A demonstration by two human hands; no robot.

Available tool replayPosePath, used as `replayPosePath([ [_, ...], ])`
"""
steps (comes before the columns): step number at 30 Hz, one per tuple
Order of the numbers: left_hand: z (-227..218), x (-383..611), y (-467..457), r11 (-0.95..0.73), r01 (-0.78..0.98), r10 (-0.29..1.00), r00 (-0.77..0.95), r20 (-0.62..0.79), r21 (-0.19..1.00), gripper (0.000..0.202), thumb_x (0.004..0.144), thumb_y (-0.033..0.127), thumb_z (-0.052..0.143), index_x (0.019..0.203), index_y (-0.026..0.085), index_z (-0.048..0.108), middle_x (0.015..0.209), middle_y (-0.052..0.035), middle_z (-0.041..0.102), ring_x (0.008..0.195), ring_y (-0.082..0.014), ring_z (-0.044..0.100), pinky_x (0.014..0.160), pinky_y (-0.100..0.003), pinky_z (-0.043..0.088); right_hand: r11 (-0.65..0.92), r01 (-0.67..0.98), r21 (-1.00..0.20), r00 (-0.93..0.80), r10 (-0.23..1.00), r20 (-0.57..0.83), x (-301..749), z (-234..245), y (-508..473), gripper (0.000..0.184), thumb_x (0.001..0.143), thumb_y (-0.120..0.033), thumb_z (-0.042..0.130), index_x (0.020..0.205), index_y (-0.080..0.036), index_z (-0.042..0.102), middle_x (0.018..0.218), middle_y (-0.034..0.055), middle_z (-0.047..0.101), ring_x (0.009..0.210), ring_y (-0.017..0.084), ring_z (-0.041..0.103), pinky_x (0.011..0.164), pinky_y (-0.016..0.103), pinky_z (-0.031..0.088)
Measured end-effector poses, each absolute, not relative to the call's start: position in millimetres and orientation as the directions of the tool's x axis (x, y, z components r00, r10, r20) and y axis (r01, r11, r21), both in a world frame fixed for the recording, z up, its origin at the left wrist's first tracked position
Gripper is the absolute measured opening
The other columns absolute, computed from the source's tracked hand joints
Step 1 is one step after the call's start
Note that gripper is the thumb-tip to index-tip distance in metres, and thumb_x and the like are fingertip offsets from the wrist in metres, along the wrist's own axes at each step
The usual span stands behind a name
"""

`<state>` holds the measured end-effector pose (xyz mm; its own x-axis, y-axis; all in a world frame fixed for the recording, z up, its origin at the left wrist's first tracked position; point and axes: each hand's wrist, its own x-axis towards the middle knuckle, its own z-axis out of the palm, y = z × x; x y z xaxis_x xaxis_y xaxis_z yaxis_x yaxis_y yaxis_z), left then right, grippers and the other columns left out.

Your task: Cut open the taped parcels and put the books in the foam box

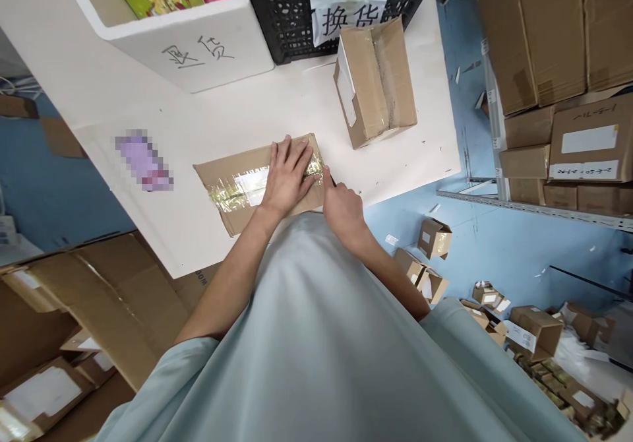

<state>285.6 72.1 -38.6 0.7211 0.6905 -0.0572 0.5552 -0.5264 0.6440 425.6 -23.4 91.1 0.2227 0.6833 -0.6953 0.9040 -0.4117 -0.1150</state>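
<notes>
A flat cardboard box [237, 221] sealed with clear tape lies near the table's front edge, with a white label [253, 185] on its top. My left hand [289, 177] rests palm down on the box's right half, fingers spread. At the box's right end, my right hand [345, 208] is closed round a thin dark tool [332, 181], mostly hidden in the fist. Its index finger points along the taped end of the box.
Behind on the white table [163, 224] stand a white foam bin [222, 49], a black crate [291, 23] and a second cardboard box [366, 86]. A blurred purple item [144, 159] lies at left. Shelved cartons [588, 138] and several floor boxes [434, 239] are at right.
</notes>
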Motion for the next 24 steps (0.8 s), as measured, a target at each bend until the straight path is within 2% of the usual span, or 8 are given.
replayPosePath([
  [3, -42, 286, 71, -0.491, 0.569, 0.722, 0.69, -0.058, 0.66, 0.068, 0.111, 0.058, 0.061, 0.172, 0.028, 0.053, 0.188, -0.0149, 0.04, 0.181, -0.0444, 0.015, 0.145, -0.078, 0.009, -0.404, 0.91, -0.092, 0.225, 0.669, -0.708, 422, 95, -22, 0.078, 0.115, -0.009, 0.039, 0.188, -0.018, 0.014, 0.133, 0.0225, 0.078, 0.119, 0.028, 0.081, 0.102, 0.04, 0.064],
  [7, -44, 287, 70, -0.455, 0.583, 0.75, 0.658, -0.064, 0.673, 0.071, 0.113, 0.063, 0.057, 0.174, 0.026, 0.049, 0.192, -0.017, 0.028, 0.181, -0.0422, 0.017, 0.146, -0.075, 0.013, -0.4, 0.912, -0.087, 0.225, 0.668, -0.709, 422, 98, -21, 0.077, 0.114, -0.006, 0.04, 0.187, -0.018, 0.019, 0.132, 0.0222, 0.079, 0.118, 0.027, 0.081, 0.101, 0.038, 0.064],
  [10, -47, 290, 68, -0.433, 0.576, 0.756, 0.651, -0.069, 0.694, 0.072, 0.114, 0.065, 0.051, 0.174, 0.024, 0.047, 0.191, -0.0181, 0.03, 0.181, -0.0414, 0.018, 0.147, -0.073, 0.011, -0.409, 0.909, -0.081, 0.238, 0.67, -0.703, 420, 99, -20, 0.077, 0.115, -0.006, 0.042, 0.187, -0.018, 0.02, 0.131, 0.0219, 0.08, 0.117, 0.027, 0.081, 0.1, 0.038, 0.064],
  [16, -56, 299, 65, -0.379, 0.559, 0.787, 0.614, -0.061, 0.738, 0.078, 0.115, 0.07, 0.038, 0.173, 0.019, 0.046, 0.19, -0.0215, 0.031, 0.182, -0.0411, 0.015, 0.147, -0.071, 0.011, -0.42, 0.904, -0.077, 0.254, 0.673, -0.694, 412, 86, -6, 0.074, 0.112, -0.002, 0.038, 0.185, -0.01, 0.026, 0.13, 0.0251, 0.081, 0.123, 0.028, 0.081, 0.099, 0.035, 0.064],
  [20, -59, 303, 65, -0.357, 0.559, 0.797, 0.6, -0.068, 0.748, 0.08, 0.115, 0.073, 0.033, 0.173, 0.02, 0.046, 0.189, -0.022, 0.033, 0.182, -0.0411, 0.014, 0.147, -0.072, 0.009, -0.416, 0.904, -0.098, 0.236, 0.678, -0.696, 418, 78, -3, 0.079, 0.112, -0.003, 0.039, 0.187, -0.015, 0.019, 0.133, 0.0241, 0.081, 0.124, 0.029, 0.081, 0.102, 0.037, 0.063],
  [24, -56, 300, 64, -0.362, 0.545, 0.782, 0.619, -0.071, 0.757, 0.084, 0.114, 0.077, 0.029, 0.172, 0.02, 0.047, 0.189, -0.022, 0.034, 0.182, -0.0407, 0.014, 0.147, -0.07, 0.011, -0.433, 0.898, -0.083, 0.24, 0.638, -0.732, 424, 90, -23, 0.076, 0.114, -0.007, 0.04, 0.187, -0.015, 0.02, 0.128, 0.0219, 0.081, 0.124, 0.03, 0.082, 0.104, 0.039, 0.062],
])
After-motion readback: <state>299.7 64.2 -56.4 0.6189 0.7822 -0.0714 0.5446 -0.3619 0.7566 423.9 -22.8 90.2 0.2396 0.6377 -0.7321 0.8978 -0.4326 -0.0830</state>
